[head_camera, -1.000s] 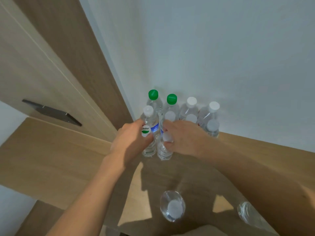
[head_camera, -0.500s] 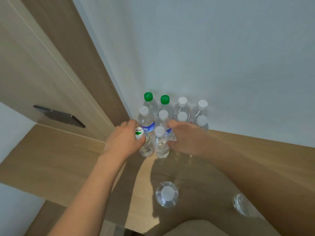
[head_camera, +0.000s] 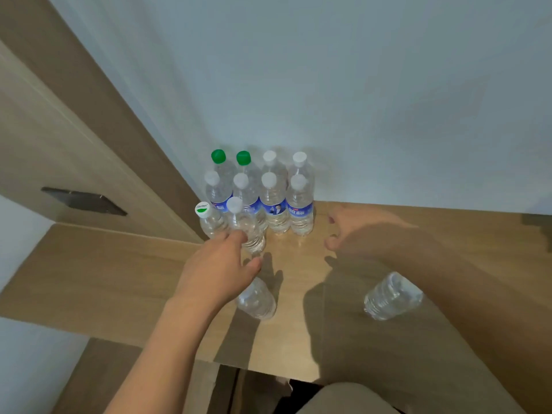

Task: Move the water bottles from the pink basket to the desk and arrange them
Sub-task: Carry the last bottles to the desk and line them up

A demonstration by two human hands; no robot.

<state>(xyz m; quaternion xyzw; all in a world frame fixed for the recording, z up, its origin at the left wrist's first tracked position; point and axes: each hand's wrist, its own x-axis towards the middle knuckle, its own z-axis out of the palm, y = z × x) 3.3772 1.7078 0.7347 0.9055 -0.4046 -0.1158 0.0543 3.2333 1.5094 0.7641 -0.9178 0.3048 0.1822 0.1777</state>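
We see both hands over the desk [head_camera: 104,273]. Left hand [head_camera: 213,271] has loose fingers, fingertips touching the nearest standing bottle [head_camera: 246,228], no grasp. Right hand [head_camera: 363,231] is loose, fingers half-curled, holding nothing, blurred. Bottle cluster [head_camera: 268,192] stands upright ahead of both hands, against the wall [head_camera: 358,85]: three rows, the front one short. A bottle with a green-marked cap [head_camera: 207,221] sits just ahead of the left fingers. One lone bottle [head_camera: 257,298] sits just under the left wrist; another [head_camera: 391,295] beside the right forearm.

soft dim light; right hand [head_camera: 363,231] motion-blurred; wide-angle warped edges.
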